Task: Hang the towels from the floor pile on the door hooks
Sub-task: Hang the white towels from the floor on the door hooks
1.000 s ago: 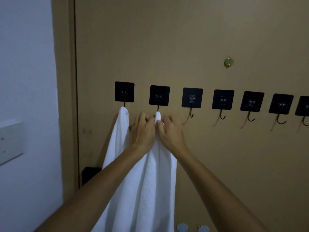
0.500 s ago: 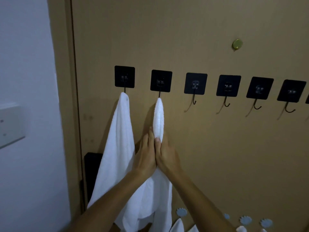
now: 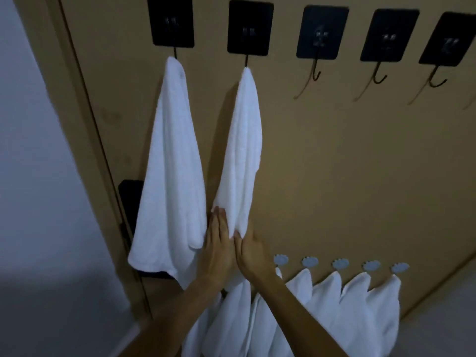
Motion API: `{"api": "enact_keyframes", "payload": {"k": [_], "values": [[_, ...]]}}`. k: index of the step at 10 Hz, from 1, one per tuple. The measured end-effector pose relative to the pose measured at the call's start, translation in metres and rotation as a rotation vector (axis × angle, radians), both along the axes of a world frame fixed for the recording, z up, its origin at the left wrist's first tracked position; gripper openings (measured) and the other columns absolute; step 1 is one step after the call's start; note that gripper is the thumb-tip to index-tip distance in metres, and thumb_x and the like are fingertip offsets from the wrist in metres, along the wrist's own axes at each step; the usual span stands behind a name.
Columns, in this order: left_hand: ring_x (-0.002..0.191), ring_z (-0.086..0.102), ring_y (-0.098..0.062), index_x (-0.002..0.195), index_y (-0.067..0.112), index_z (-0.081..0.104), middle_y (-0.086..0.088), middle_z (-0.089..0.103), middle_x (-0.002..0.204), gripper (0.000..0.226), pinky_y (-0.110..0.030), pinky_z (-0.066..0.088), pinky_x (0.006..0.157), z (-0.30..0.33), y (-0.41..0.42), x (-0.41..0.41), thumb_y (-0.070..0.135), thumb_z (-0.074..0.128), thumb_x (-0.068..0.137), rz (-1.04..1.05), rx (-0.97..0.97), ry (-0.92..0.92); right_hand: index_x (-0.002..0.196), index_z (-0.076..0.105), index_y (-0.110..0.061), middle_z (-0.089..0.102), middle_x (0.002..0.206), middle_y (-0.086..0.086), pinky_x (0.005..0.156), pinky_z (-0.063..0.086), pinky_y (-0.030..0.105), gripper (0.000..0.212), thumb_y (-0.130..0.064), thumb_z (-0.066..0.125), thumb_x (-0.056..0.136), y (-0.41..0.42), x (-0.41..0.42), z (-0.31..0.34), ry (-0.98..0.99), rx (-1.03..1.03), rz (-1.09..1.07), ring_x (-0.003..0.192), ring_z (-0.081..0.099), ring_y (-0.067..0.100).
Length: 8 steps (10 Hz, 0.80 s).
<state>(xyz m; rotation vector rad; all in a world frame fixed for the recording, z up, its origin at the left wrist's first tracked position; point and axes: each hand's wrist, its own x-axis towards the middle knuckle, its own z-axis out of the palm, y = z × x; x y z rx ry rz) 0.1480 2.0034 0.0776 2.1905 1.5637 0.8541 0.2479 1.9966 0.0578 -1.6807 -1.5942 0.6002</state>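
Currently smoothing: both hands flat, fingers straight, on the lower part of the second towel (image 3: 244,140), left hand (image 3: 217,243) at its left edge, right hand (image 3: 251,249) at its right. Towel hangs from the second hook (image 3: 246,63) on the door (image 3: 334,163), long axis vertical, tip up. Next, probably: fetch another towel for the third hook (image 3: 315,73) (floor pile not visible).

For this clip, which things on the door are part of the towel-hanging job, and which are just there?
Part of the job:
- second towel, smoothed by the left hand and right hand
- first towel, already hung
- free hooks

Just there:
- lower row of small towels on pale pegs
- black door handle
- wall
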Motion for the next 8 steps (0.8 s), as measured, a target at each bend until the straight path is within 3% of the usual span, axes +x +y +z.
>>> {"api": "enact_keyframes", "payload": {"k": [1, 2, 3, 4, 5, 6, 7, 8], "values": [[0.128, 0.047, -0.040, 0.144, 0.007, 0.023, -0.020, 0.039, 0.147, 0.064, -0.057, 0.042, 0.094, -0.041, -0.003, 0.007, 0.034, 0.042, 0.090, 0.097, 0.018, 0.106, 0.082, 0.067, -0.009, 0.063, 0.063, 0.004, 0.046, 0.047, 0.021, 0.058, -0.030, 0.017, 0.102, -0.022, 0.005, -0.011, -0.333, -0.062, -0.043, 0.047, 0.057, 0.014], [0.103, 0.068, -0.029, 0.125, 0.002, 0.055, -0.017, 0.063, 0.122, 0.060, -0.038, 0.057, 0.079, -0.055, -0.010, 0.006, 0.040, 0.056, 0.079, 0.084, -0.331, 0.307, 0.086, 0.067, -0.009, 0.065, 0.067, 0.004, 0.046, 0.045, 0.023, 0.056, -0.030, 0.016, 0.097, -0.040, 0.016, -0.032, -0.623, -0.089, -0.092, 0.051, 0.061, 0.017], [0.098, 0.065, -0.041, 0.108, -0.004, 0.066, -0.025, 0.065, 0.107, 0.058, -0.051, 0.053, 0.086, -0.111, -0.013, 0.013, 0.029, 0.023, 0.086, -0.031, -0.294, 0.587, 0.126, 0.048, -0.003, 0.058, 0.118, 0.017, 0.089, 0.047, 0.041, 0.043, -0.027, 0.029, 0.095, -0.073, 0.036, -0.031, -0.642, -0.180, -0.015, 0.107, 0.058, 0.034], [0.096, 0.060, -0.043, 0.102, -0.002, 0.067, -0.027, 0.063, 0.101, 0.058, -0.057, 0.047, 0.086, -0.118, -0.044, 0.039, 0.031, 0.022, 0.087, -0.115, -0.291, 0.740, 0.140, 0.034, -0.007, 0.044, 0.138, 0.014, 0.098, 0.038, 0.044, 0.050, -0.035, 0.026, 0.099, -0.118, 0.072, -0.030, -0.669, -0.269, -0.078, 0.125, 0.043, 0.033], [0.120, 0.053, -0.038, 0.130, 0.002, 0.053, -0.023, 0.053, 0.131, 0.053, -0.054, 0.043, 0.097, -0.064, -0.117, 0.084, 0.037, 0.053, 0.089, -0.195, -0.207, 0.616, 0.143, 0.032, -0.012, 0.033, 0.149, 0.013, 0.105, 0.031, 0.044, 0.067, -0.046, 0.015, 0.088, -0.175, 0.115, -0.032, -0.652, -0.323, -0.178, 0.135, 0.033, 0.031], [0.145, 0.018, -0.027, 0.150, 0.016, 0.015, -0.009, 0.015, 0.158, 0.057, -0.047, 0.015, 0.117, -0.055, -0.175, 0.141, 0.043, 0.025, 0.100, -0.323, -0.244, 0.643, 0.145, 0.032, -0.015, 0.025, 0.155, 0.012, 0.112, 0.025, 0.045, 0.068, -0.049, 0.013, 0.089, -0.247, 0.161, -0.035, -0.590, -0.400, -0.297, 0.142, 0.026, 0.029], [0.147, 0.011, -0.025, 0.151, 0.021, 0.010, -0.004, 0.008, 0.160, 0.058, -0.046, 0.008, 0.119, -0.054, -0.239, 0.194, 0.047, 0.022, 0.100, -0.473, -0.250, 0.670, 0.134, 0.049, -0.017, 0.040, 0.147, 0.014, 0.104, 0.038, 0.047, 0.077, -0.053, 0.006, 0.081, -0.327, 0.208, -0.041, -0.591, -0.404, -0.457, 0.132, 0.043, 0.031], [0.143, 0.022, -0.025, 0.148, 0.019, 0.021, -0.007, 0.021, 0.156, 0.053, -0.046, 0.018, 0.115, -0.062, -0.304, 0.241, 0.041, 0.028, 0.100, -0.640, -0.156, 0.689, 0.144, 0.033, -0.018, 0.023, 0.154, 0.010, 0.111, 0.024, 0.043, 0.061, -0.047, 0.015, 0.093, -0.426, 0.246, -0.058, -0.522, -0.597, -0.548, 0.140, 0.025, 0.027]]}}
